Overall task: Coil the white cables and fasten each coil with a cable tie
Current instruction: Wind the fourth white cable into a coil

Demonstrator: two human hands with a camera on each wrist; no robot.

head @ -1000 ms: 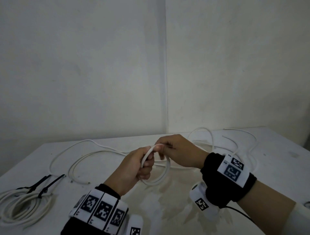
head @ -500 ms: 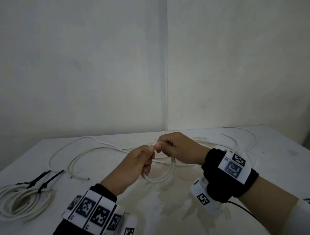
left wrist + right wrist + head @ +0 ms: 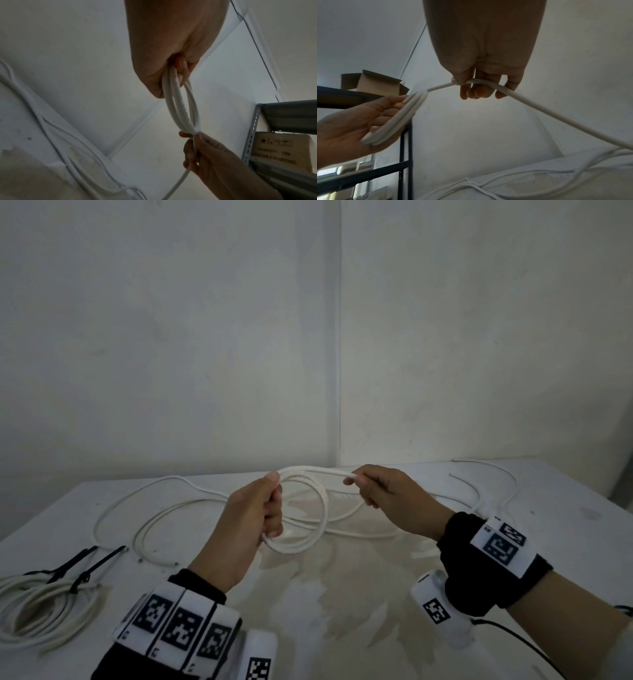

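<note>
Two or three loops of white cable [image 3: 310,517] hang from your left hand [image 3: 251,515], fingers curled around the gathered turns above the table [image 3: 376,611]. Just to its right, your right hand [image 3: 387,494] pinches the free run, whose long axis stretches left to right between your hands before trailing to the far right. Judging by this, the next turn travels leftward; the right hand feeds.

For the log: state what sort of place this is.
Probably a storeroom or workshop: a plain white table in a bare corner, metal shelving with cardboard boxes, and a tied cable coil.
</note>
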